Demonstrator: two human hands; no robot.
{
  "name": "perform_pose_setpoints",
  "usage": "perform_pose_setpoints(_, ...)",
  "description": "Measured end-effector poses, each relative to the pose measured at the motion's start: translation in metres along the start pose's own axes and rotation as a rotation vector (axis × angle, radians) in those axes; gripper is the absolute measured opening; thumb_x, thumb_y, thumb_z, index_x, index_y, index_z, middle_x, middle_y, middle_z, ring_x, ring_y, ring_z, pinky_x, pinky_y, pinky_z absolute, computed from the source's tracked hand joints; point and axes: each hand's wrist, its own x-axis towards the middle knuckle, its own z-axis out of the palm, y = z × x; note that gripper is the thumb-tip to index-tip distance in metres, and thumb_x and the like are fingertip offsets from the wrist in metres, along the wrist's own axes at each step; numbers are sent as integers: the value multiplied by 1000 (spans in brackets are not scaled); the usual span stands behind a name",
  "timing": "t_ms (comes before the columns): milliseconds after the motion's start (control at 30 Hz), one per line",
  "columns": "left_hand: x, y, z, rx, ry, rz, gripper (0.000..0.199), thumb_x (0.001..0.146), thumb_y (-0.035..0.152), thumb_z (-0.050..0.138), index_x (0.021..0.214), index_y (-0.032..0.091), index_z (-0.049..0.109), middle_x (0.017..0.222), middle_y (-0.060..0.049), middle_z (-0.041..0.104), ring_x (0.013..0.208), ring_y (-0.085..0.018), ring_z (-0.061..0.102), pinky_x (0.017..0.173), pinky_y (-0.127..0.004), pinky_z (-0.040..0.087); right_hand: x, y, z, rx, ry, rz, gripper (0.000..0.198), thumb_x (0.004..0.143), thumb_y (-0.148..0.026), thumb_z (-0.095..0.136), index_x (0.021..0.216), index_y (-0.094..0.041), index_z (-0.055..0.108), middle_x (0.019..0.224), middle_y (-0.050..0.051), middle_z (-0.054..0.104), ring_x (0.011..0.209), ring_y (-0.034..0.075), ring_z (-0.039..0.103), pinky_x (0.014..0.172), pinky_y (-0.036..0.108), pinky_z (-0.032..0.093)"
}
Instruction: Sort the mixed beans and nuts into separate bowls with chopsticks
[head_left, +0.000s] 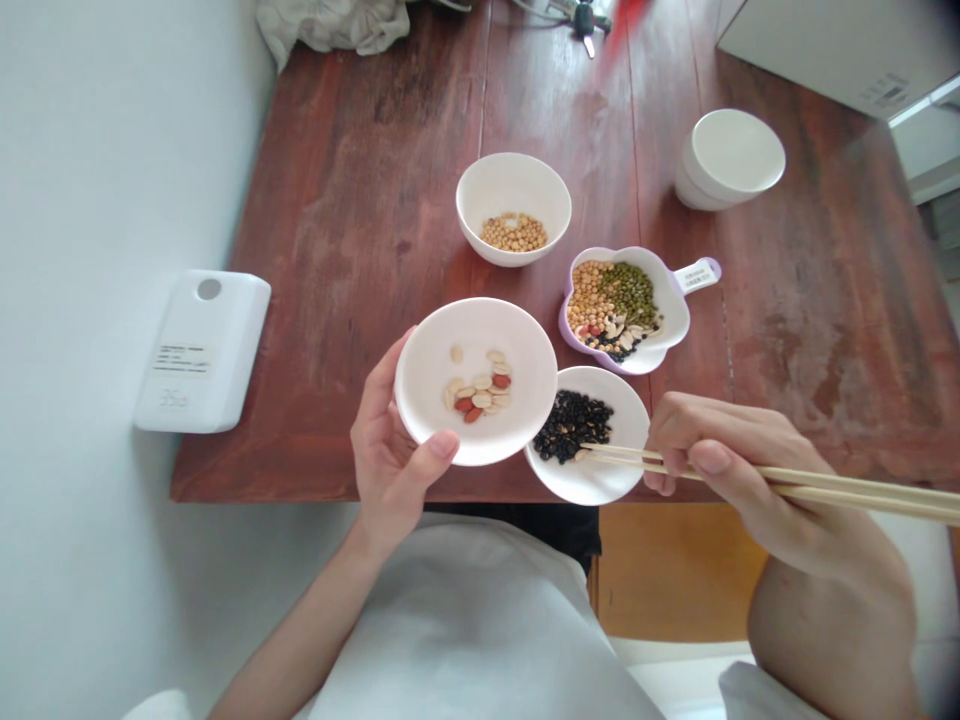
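My left hand [394, 440] grips a white bowl [420, 350] by its rim, thumb on the edge. Inside lie pale peanuts [484, 397] and a few with red skins. Between the fingers of my right hand [720, 460] is a pair of chopsticks [840, 485]. Their tips reach into a second white bowl [592, 487] of black beans [574, 425], close to a pale piece beside the beans. I cannot tell whether the tips pinch that piece. The held bowl overlaps the black-bean bowl's left side in view.
Behind stands a white bowl of soybeans [514, 232]. A flower-shaped dish [671, 320] with a handle holds soybeans, green beans, peanuts and black beans. Stacked white bowls [735, 155] stand at the back right. A white power bank [206, 350] is at left; keys [585, 20] lie far back.
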Motion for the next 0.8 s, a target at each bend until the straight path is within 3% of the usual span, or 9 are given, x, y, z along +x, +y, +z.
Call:
perform_pose_setpoints(367, 0, 2, 1, 30, -6, -29, 81, 90, 42, 90, 163, 31, 57, 165, -10, 61, 150, -39, 62, 122, -53, 59, 1, 4, -1, 12, 27, 5, 40, 118, -39, 42, 87, -23, 61, 80, 2, 65, 70, 15, 64, 63, 29, 49)
perform_pose_setpoints(800, 0, -2, 0, 33, -14, -2, 81, 90, 45, 89, 163, 34, 57, 161, -10, 64, 147, -39, 64, 121, -55, 60, 14, -1, -2, -26, -93, 9, 40, 117, -43, 44, 87, -23, 62, 79, 3, 64, 71, 17, 61, 64, 32, 46)
